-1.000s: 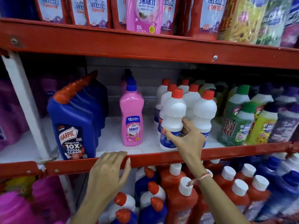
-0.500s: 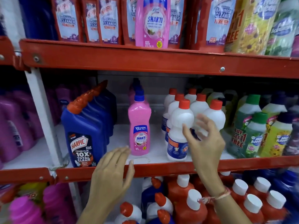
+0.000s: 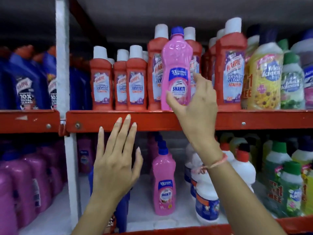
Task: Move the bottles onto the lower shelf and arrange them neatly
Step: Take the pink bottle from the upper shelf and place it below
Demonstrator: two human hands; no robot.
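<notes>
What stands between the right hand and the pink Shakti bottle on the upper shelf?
Nothing visible does. The right hand is open just in front of the pink Shakti bottle, which stands at the shelf's front edge.

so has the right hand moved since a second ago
Yes. The right hand went up: it was at the white bottles on the lower shelf, and now it reaches above the red shelf beam to the pink Shakti bottle, fingers open around it.

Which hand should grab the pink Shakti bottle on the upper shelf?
Right. The right hand is already at the pink Shakti bottle, fingers open around its lower body. The left hand is lower, fingers spread against the red shelf rail, holding nothing.
</notes>
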